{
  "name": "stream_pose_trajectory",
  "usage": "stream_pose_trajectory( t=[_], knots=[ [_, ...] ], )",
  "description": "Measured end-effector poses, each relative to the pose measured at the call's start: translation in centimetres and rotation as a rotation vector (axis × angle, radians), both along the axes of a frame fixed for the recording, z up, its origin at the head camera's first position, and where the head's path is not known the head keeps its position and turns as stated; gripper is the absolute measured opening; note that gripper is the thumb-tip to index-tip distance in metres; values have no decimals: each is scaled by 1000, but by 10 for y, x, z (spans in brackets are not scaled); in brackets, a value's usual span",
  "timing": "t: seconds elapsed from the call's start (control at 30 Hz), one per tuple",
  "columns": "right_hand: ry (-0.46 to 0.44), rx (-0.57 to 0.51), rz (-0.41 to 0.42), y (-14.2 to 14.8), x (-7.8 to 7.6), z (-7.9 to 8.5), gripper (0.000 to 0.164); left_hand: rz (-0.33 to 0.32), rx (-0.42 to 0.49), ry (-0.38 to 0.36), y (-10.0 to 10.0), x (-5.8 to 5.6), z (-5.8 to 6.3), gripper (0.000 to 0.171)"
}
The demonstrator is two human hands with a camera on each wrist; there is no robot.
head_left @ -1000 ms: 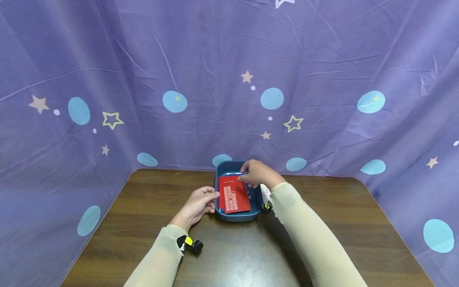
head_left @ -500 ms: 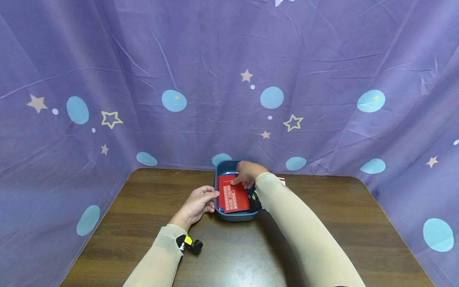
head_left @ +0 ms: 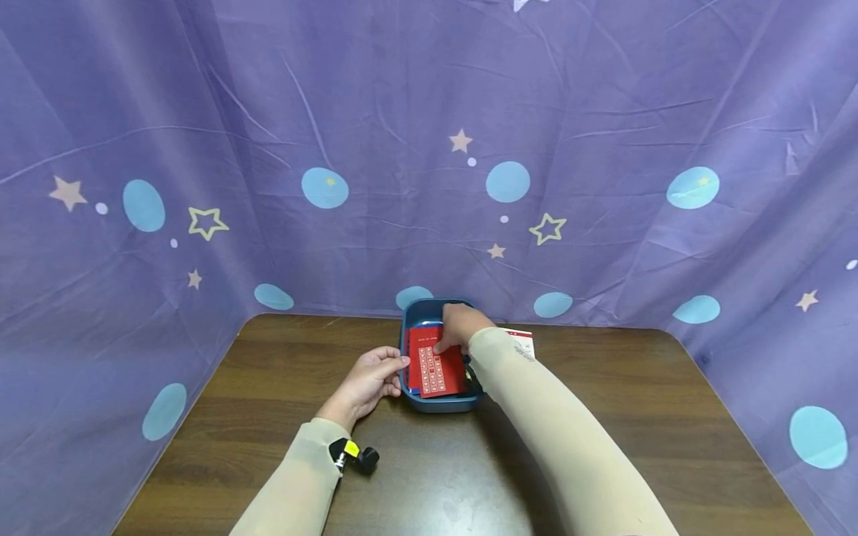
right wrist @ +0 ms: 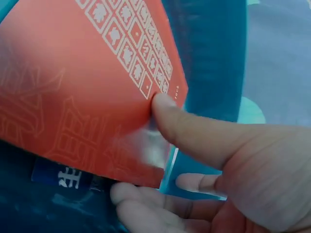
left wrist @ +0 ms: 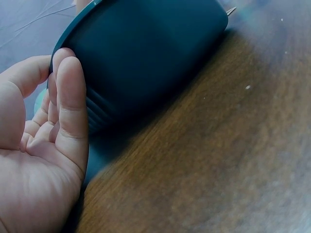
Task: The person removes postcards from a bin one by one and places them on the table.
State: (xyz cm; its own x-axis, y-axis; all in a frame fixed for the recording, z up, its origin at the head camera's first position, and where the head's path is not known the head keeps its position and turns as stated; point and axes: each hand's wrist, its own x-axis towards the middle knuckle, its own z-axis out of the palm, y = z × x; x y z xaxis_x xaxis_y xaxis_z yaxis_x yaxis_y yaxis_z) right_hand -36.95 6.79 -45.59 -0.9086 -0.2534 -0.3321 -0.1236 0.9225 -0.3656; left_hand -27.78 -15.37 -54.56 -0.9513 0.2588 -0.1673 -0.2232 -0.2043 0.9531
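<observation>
Two pinches hold: left grip (head_left: 372,380) on the blue bin (head_left: 442,406), right grip (head_left: 462,324), now farther inside it, on the red envelope (head_left: 452,378) (so seemingly secure).

Starry purple curtains (head_left: 402,97) round a table (head_left: 670,432) form a booth.

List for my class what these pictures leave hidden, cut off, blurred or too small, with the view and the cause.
- Blue printed item, right wrist view: partly covered by the red printed card.
- White paper, head view: the right sleeve hides part.
- Small print atop the card, head view: too small to read.
- Inside of the blue bin, left wrist view: its outer wall blocks it.
</observation>
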Motion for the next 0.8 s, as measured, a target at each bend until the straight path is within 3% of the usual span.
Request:
stream_pose_trajectory(
  t=[0.1,0.27,0.4,0.63,0.8],
  knots=[
    [1,-40,0,3,2,7,46,2,-1,3,0,0,0,10],
    [47,-120,6,16,5,20,55,12,1,-5,1,0,-1,10],
    [68,-266,-51,38,10,24,56,16,3,-10,2,0,-2,12],
    [59,-628,-166,94,30,16,26,16,-13,7,-1,-2,-3,11],
    [79,-738,-282,130,47,7,26,5,-12,4,-2,-3,-4,8]
  ],
)
